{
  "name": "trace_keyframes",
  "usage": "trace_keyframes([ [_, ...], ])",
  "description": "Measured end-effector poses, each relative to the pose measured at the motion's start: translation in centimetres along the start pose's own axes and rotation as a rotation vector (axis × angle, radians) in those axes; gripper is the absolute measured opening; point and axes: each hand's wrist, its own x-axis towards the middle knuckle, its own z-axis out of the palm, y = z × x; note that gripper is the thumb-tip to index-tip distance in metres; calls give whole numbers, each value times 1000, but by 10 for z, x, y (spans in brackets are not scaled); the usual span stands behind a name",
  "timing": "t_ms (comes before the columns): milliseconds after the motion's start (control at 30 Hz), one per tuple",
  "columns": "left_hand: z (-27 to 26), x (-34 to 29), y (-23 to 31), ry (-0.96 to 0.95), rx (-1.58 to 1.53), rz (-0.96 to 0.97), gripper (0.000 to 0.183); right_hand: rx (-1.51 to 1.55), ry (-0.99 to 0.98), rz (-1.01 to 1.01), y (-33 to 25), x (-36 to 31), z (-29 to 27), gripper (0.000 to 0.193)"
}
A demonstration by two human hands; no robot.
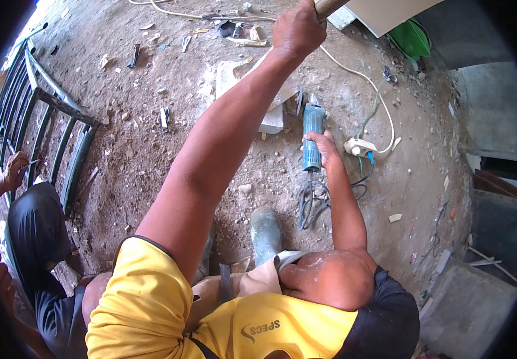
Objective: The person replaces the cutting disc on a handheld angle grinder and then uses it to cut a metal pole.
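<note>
My left arm reaches far forward, and my left hand [297,35] is closed at the top of the view round a brown, wooden-looking stick [332,7]; the stick's far end is out of view. My right hand [326,148] is wrapped round the rear body of a teal angle grinder [313,119], which points away from me. Its disc [299,102] shows nearly edge-on at the front left. Just left of the disc sits a white block [272,121]. A pale slab [229,78] lies beyond, partly hidden by my left forearm. Whether the disc spins, I cannot tell.
A dark cord [306,206] loops below the grinder. To its right lies a white power strip [360,146] with a pale cable. At left, another person's hand [14,170] is by a dark metal frame [61,105]. A green basin [411,39] stands at upper right.
</note>
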Motion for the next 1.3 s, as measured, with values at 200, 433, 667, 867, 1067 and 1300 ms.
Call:
trace_keyframes([
  [200, 2, 1, 1, -5, 28, 2, 21, -56, -2, -16, 1, 0, -3, 40],
  [433, -3, 0, 5, -3, -1, -10, 19, -103, 25, -9, -5, 2, -2, 42],
  [667, -7, 0, 9, -35, -9, -37, 18, -117, -27, -51, -9, 4, -8, 43],
  [867, -9, -2, 8, -18, -25, -6, 18, -151, -2, -81, -10, 4, -9, 39],
  [1067, -5, -1, 8, -24, -18, -19, 18, -160, -7, -117, -5, 7, -17, 37],
  [1300, -10, -1, 10, -74, 2, -79, 22, -162, -28, -108, -17, 9, -13, 44],
])
